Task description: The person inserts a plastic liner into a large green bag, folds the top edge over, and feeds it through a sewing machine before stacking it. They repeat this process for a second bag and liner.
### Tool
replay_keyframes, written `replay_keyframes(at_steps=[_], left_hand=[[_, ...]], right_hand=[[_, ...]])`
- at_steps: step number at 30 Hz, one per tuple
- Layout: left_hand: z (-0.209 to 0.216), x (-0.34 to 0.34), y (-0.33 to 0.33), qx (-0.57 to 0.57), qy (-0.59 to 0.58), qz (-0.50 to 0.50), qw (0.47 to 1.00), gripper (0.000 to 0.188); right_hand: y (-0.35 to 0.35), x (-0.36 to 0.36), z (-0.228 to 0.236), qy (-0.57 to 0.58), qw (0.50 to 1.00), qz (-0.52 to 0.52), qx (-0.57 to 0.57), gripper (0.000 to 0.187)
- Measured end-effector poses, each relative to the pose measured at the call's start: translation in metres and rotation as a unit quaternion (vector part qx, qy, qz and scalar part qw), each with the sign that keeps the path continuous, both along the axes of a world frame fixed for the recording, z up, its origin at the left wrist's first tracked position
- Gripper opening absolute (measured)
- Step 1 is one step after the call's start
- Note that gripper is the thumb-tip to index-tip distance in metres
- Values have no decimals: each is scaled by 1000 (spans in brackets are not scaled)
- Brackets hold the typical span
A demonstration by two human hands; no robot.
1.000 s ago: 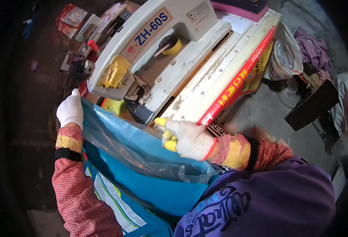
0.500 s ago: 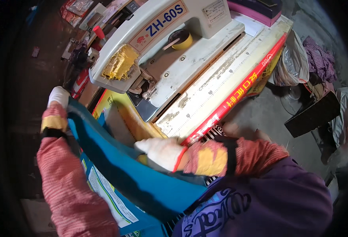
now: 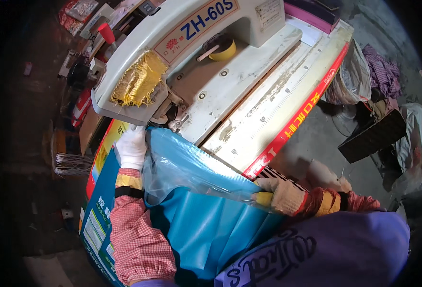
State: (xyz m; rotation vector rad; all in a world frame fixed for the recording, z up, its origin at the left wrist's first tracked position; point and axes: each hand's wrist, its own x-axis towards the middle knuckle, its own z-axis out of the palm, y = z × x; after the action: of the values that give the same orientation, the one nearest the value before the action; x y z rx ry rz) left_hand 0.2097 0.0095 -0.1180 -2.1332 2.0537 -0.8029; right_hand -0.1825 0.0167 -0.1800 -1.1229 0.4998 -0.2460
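Note:
A large teal woven sack (image 3: 206, 229) with a clear plastic liner (image 3: 165, 177) showing at its mouth lies along the front of a pale sewing machine (image 3: 146, 62). The upper left corner of its rim reaches the presser foot (image 3: 177, 119). My left hand (image 3: 132, 148), in a white glove, pinches that corner just below the machine head; its fingertips are partly hidden. At the right end of the rim, my gloved right hand (image 3: 285, 196) is closed on the sack edge. Something small and yellow (image 3: 263, 198) shows at its fingers; I cannot make out what it is.
A yellow tape roll (image 3: 224, 50) sits on the machine bed, with a stick in it. A worn white worktable (image 3: 263, 105) with a red front edge extends right. Beyond stand a plastic bag (image 3: 349, 76) and a dark box (image 3: 373, 136). Loose threads (image 3: 74, 165) hang at left.
My left hand has moved right, to the presser foot, bringing the sack's rim up against the machine. My right hand has slid right along the rim, which is now straighter, with the liner showing.

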Motion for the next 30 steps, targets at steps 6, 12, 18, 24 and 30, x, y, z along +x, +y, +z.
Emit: replay_keyframes(at_steps=[6, 12, 18, 24, 30], left_hand=[[-12, 30, -6, -78, 117, -108, 984, 18], [-25, 35, -23, 2, 114, -95, 989, 24], [-8, 18, -13, 56, 149, -134, 978, 14], [3, -4, 15, 136, 404, 75, 901, 15], [5, 1, -26, 114, 180, 7, 977, 18]], right_hand=[[-3, 4, 47, 145, 986, -30, -80, 28], [-14, -3, 74, 271, 909, 102, -299, 26], [-21, 3, 75, 345, 837, 230, -358, 30], [-20, -5, 73, 381, 854, 206, -288, 45], [-7, 0, 50, 395, 858, 142, -296, 57]])
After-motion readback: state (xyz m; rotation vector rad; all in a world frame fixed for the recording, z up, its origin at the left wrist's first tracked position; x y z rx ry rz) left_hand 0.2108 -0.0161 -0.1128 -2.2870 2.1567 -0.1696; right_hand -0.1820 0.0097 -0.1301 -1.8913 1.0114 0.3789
